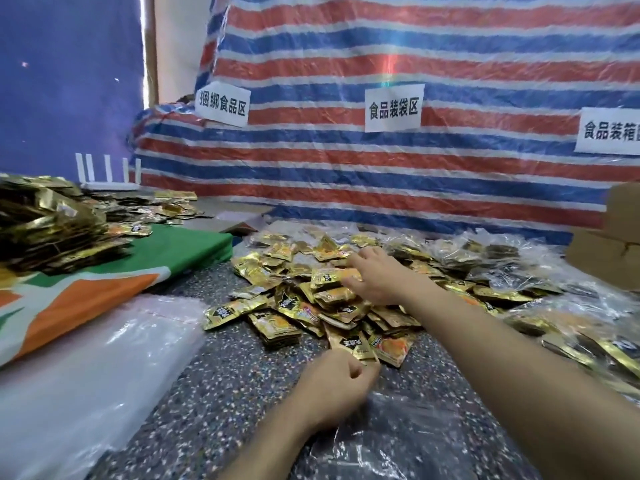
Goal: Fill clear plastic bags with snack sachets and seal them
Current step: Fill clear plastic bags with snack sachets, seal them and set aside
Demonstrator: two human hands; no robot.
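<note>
Meanwhile, the right hand (377,277) pinches a sachet (327,277) atop the gold pile (298,310), and the curled left hand (332,386) grips the clear bag (415,427) on the table (225,375).

left hand (332,386) and right hand (377,278) bare (forearms (485,341) too)
</note>
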